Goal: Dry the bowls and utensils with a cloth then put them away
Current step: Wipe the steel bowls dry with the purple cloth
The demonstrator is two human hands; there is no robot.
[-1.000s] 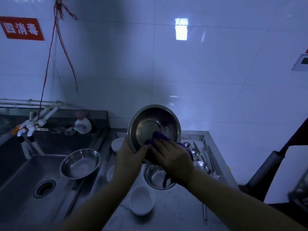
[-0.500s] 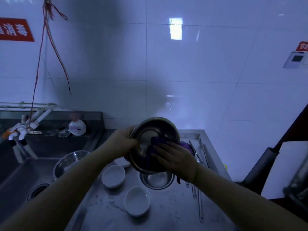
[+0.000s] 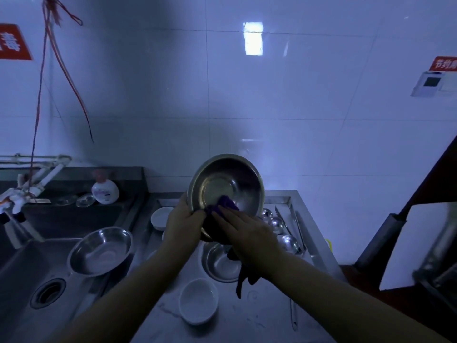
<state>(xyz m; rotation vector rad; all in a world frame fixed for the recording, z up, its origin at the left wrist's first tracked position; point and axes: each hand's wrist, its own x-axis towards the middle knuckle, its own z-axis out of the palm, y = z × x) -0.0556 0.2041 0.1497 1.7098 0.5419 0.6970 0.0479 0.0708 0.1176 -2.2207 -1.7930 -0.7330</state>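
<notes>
I hold a steel bowl (image 3: 226,184) tilted up above the steel counter (image 3: 247,325), its inside facing me. My left hand (image 3: 184,225) grips its lower left rim. With my right hand (image 3: 247,231) I press a purple cloth (image 3: 226,204) against the bowl's lower inside, and the cloth's tail hangs under my wrist. On the counter below lie another steel bowl (image 3: 220,264), a white bowl (image 3: 199,300) in front, and a white bowl (image 3: 160,217) at the back left. Ladles (image 3: 286,240) and tongs (image 3: 296,224) lie along the right side.
A sink (image 3: 32,276) at the left holds a steel bowl (image 3: 100,251) above its drain. A soap bottle (image 3: 105,191) and a white tap (image 3: 32,189) stand behind the sink. The tiled wall rises behind. A white board (image 3: 418,246) leans at the right.
The bowl has tipped up so its inside faces me more fully. My left hand slid from the upper left rim to the lower left rim, and the cloth moved lower inside.
</notes>
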